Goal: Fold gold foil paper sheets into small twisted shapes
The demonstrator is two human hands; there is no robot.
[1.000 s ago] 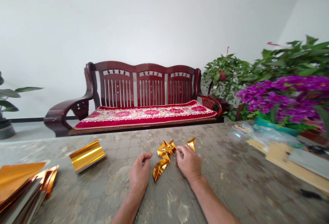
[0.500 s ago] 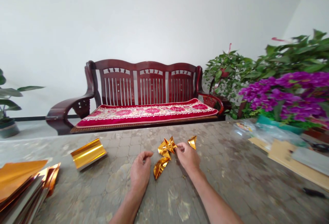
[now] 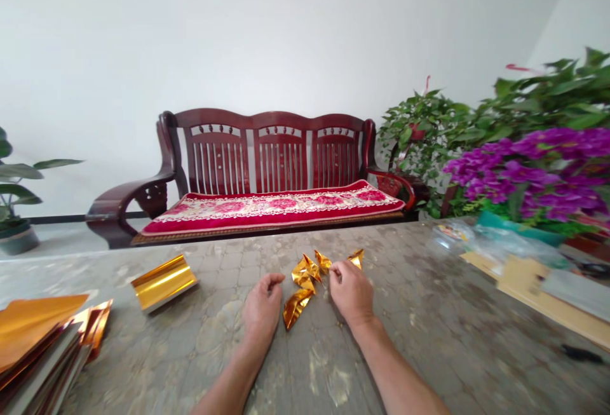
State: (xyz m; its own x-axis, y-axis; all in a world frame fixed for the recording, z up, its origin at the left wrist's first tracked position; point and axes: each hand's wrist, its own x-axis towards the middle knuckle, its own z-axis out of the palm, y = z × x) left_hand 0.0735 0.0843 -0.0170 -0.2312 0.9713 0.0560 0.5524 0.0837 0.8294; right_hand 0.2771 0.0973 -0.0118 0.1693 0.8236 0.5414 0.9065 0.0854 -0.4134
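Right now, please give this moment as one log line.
left hand: beside gold foil pieces | right hand: beside them, contact unclear

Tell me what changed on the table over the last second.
The small gold foil piece near the right hand has shifted rightward, away from the gold folds beside it; whether that hand grips it is unclear. The curved gold sheets and orange sheets stayed put.

hands (image 3: 262, 306): two, left and right
folded gold pieces (image 3: 297, 307): at least four
curled gold stack (image 3: 164, 281): one
gold sheet pile (image 3: 35, 326): one
table (image 3: 157, 358): one
wooden bench (image 3: 281, 121): one
seat cover (image 3: 281, 204): one
purple flower bunch (image 3: 528, 173): one
leafy plants (image 3: 548, 102): at least two
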